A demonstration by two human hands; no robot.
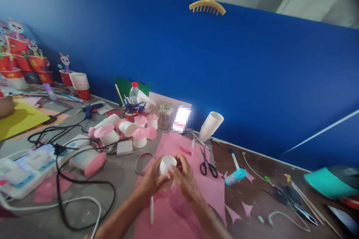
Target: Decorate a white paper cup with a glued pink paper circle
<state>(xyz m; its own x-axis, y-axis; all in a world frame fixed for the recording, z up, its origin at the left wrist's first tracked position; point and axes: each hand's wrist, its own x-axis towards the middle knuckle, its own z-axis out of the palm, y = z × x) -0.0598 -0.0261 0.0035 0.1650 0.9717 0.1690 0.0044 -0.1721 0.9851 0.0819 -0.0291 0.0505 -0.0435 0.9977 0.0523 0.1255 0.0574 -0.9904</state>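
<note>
Both hands hold one white paper cup (168,162) above a pink sheet (207,198). My left hand (153,175) wraps the cup's left side, while my right hand (183,175) grips its right side, thumb near the rim. The cup's lower part is partly hidden by fingers. Beneath my left hand a white stick-like item (152,211) lies on the sheet. Black scissors (208,164) rest on the sheet to the right of my hands. Behind them stands a lit screen (181,118).
Pink-topped white cups (139,137), a glass jar (165,116) and black cables (84,183) occupy the left. A tilted cup stack (211,126) stands by the blue partition (252,82). A cyan tube (235,176) lies right. Another person's hand (6,107) is at far left.
</note>
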